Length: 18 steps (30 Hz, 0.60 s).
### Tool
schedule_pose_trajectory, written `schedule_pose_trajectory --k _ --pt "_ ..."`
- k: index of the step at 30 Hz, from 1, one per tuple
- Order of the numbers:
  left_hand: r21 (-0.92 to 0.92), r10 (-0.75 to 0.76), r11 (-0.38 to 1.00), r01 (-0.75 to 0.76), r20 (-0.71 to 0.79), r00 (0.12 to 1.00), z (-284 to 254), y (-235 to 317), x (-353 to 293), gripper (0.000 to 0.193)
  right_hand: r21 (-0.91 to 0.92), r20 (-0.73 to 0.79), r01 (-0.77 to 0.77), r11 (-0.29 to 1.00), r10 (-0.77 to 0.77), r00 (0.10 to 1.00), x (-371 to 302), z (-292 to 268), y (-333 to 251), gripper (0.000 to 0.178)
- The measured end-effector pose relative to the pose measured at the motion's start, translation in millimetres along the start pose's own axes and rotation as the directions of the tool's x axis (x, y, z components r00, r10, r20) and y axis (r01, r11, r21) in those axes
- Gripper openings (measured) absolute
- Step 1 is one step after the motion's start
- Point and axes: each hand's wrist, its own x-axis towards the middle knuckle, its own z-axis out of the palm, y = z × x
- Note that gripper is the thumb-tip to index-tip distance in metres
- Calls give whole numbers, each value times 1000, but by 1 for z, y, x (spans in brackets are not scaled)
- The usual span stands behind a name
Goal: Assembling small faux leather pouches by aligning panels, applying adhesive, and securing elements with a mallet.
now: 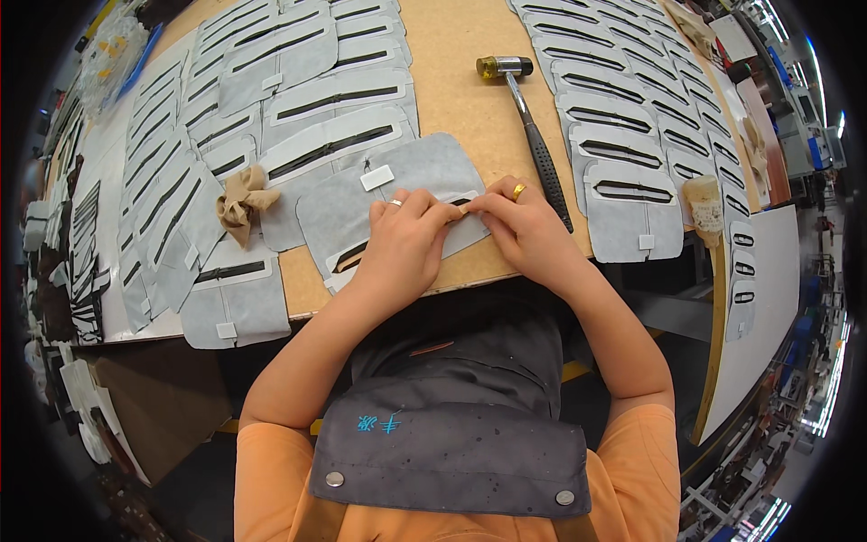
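Note:
In front of me a grey fabric panel (pixel 424 167) with a white tag and a long dark slot lies at the table's near edge. My left hand (pixel 406 237) rests on it, its fingers bent and pinching at the slot's right part. Close beside it, my right hand (pixel 524 226) has thumb and forefinger pressed together on the right end of the same slot. The fingertips of both hands nearly meet there and hide the spot they grip. Just beyond my right hand lies a hammer (pixel 533 135) with a black handle and a yellow-and-black head.
Overlapping rows of similar grey panels (pixel 339 104) cover the left of the table, and more panels (pixel 623 117) run along the right. A crumpled tan cloth (pixel 242 203) sits left of my work. A pale, worn block (pixel 703 206) stands by the right edge. Brown board (pixel 442 54) shows between the rows.

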Motion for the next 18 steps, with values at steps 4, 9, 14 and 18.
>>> schedule_pose_trajectory --k 4,9,14,18 --pt "224 152 964 -147 -6 988 3 -2 -4 22 -191 41 82 978 -75 996 -7 -1 2 15" --pt "246 130 961 -129 12 991 2 -3 -2 21 -35 -47 66 997 -68 997 -3 9 -13 22" --pt "173 43 984 -48 36 998 -24 -2 -9 20 -5 3 35 999 -35 999 -5 11 -10 26" --pt "82 51 995 -52 16 999 -25 -5 -22 24 -73 37 74 995 -72 997 -1 9 -14 30"
